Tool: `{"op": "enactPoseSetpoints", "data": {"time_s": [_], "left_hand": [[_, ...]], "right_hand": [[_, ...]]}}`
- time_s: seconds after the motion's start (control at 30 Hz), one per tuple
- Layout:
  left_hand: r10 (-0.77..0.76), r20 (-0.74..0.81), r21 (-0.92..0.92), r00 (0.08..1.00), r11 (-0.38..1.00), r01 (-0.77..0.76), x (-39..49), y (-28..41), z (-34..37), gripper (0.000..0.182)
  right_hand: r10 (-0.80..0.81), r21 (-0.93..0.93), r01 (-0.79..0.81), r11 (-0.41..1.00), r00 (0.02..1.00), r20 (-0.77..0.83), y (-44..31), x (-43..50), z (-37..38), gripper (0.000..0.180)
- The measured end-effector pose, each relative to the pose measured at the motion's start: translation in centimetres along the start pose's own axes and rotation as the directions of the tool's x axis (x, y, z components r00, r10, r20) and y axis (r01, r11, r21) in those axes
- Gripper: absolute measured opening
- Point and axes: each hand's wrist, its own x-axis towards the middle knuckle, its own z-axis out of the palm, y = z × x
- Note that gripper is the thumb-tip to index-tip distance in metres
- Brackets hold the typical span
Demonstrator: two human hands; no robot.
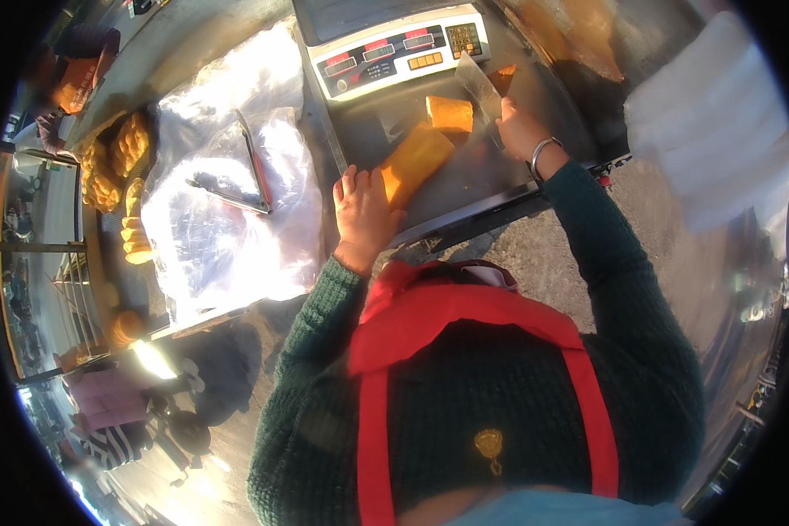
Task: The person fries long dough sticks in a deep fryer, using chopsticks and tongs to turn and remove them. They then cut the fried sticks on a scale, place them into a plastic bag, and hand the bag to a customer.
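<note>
My left hand [366, 214] lies on the near end of a long yellow-orange block of food [417, 164] on a metal surface. A shorter cut piece [450, 114] sits just past the block's far end. My right hand [523, 135], with a bangle at the wrist, grips a cleaver [477, 85]; its broad blade stands to the right of the pieces, apart from them. A small orange piece [503, 77] lies beyond the blade. The cleaver's handle is mostly hidden in my fist. What exactly the block is made of, I cannot tell.
A digital scale [394, 54] stands at the far side. To the left, metal tongs [260, 177] lie on clear plastic bags [237, 250], with fried dough pieces [129, 144] beyond. A white cloth or sheet [710, 125] is at the right. People are at the far left.
</note>
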Motion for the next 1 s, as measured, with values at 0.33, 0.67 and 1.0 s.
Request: {"op": "enactPoseSetpoints", "data": {"time_s": [0.33, 0.67, 1.0], "left_hand": [[-0.055, -0.011, -0.075, 0.998, 0.996, 0.054, 1.3, -0.4, 0.7, 0.064], [-0.076, -0.151, -0.089, 0.986, 0.994, 0.063, -0.1, -0.4, -0.1, 0.066], [0.152, -0.066, -0.529, 0.986, 0.833, -0.164, -4.4, 3.0, -4.3, 0.054]], "right_hand": [[-0.333, 0.062, 0.356, 0.933, 0.914, -0.233, -8.9, -6.2, 0.6, 0.020], [-0.331, 0.082, 0.353, 0.932, 0.921, -0.207, -5.3, -2.9, 1.2, 0.024], [0.025, -0.497, -0.178, 0.849, 0.954, -0.299, 11.5, 5.1, -5.1, 0.063]]}}
